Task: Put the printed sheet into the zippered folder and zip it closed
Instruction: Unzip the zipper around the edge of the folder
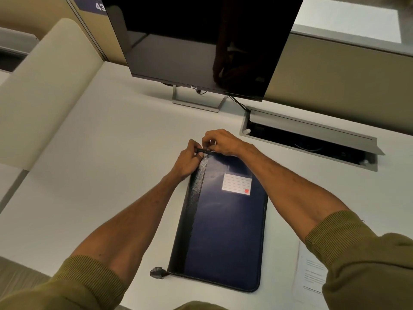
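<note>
A dark blue zippered folder (pixel 220 224) with a black spine strip and a white label lies flat on the white desk (pixel 116 153), its long side running away from me. Both hands meet at its far left corner. My left hand (pixel 190 161) pinches the black end of the zipper there. My right hand (pixel 220 142) has its fingers curled onto the same corner, pinching something small that looks like the zipper pull. The printed sheet (pixel 311 271) lies on the desk to the right of the folder, partly under my right sleeve.
A dark monitor (pixel 201 41) on a metal stand rises behind the folder. An open cable hatch (pixel 312 139) is sunk into the desk at the right. A beige partition (pixel 44 92) borders the desk on the left. A grey zipper tail (pixel 157 272) sticks out at the folder's near left corner.
</note>
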{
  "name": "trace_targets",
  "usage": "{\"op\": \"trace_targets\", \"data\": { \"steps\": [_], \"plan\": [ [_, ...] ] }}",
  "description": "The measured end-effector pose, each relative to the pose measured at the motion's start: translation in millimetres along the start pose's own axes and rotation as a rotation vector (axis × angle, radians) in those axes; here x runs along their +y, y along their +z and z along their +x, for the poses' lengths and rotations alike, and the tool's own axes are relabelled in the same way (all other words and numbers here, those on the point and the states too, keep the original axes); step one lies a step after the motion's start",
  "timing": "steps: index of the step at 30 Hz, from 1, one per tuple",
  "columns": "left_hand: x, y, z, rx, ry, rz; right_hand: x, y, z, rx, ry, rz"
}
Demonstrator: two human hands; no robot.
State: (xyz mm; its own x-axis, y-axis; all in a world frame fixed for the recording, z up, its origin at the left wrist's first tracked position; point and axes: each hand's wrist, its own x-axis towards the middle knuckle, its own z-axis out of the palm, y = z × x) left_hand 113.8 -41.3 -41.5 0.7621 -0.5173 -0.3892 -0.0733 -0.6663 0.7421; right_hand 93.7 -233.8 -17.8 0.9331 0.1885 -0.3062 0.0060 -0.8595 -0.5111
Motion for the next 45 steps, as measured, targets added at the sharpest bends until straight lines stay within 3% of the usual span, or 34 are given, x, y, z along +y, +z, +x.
{"op": "trace_targets", "data": {
  "steps": [7, 21, 25, 31, 40, 45],
  "plan": [
    [-10.6, -3.2, -5.9, 0.009, 0.006, -0.044, 20.4, -8.7, -26.5, -0.084, -0.004, -0.066],
    [-14.8, -9.8, -14.7, 0.075, -0.073, -0.044, 76.5, -18.4, -129.6, -0.001, 0.267, -0.092],
    [-7.3, -5.3, -17.4, 0.117, -0.078, -0.028, 78.7, -1.7, -161.2, 0.120, 0.368, 0.025],
    [1.6, 7.0, -19.7, 0.207, -0.007, 0.338, 63.0, 29.1, -177.2, 0.346, 0.502, 0.174],
    [90.8, 86.2, -4.7, -0.134, 0.418, 0.550, 56.7, 40.2, -181.7, 0.471, 0.537, 0.247],
    [109.9, 124.1, 5.2, -0.166, 0.375, 0.653, 60.5, 40.5, -179.6, 0.492, 0.522, 0.267]
  ]
}}
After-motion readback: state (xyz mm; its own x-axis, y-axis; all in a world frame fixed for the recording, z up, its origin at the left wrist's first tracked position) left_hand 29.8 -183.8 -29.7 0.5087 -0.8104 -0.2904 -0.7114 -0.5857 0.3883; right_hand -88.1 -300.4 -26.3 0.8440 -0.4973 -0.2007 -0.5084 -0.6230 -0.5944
